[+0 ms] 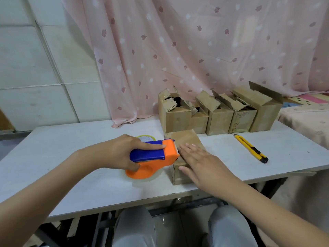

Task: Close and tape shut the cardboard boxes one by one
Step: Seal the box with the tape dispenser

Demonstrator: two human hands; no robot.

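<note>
One long white table [89, 139] carries everything, with a pink patterned curtain [195, 50] hanging behind it. Along the far edge stands a row of brown cardboard boxes with raised, ragged flaps [219, 114], none of them yet closed. Nearer, in the middle, sits the small closed brown cardboard box [185, 139] that is being worked on; its long axis runs from the near edge toward the far row, slightly slanted.

On that box's left side, touching its top edge, is the orange and blue handheld tape dispenser [151, 157], its toothed cutter facing right onto the lid. The left hand [121, 150] is wrapped round the dispenser's blue handle, index finger laid along the top. The right hand [201, 161] lies flat on the lid with straight fingers, pressing down and gripping nothing, just right of the cutter.

So the seam to be taped lies rightward from the dispenser, and the left hand is the one placed to draw tape across; I judge the pull would run over the lid toward the right hand, which would need to give way.

Behind the dispenser is a yellow-rimmed tape roll [146, 138]. To the right, well apart, lies a yellow and black utility knife [251, 148].
</note>
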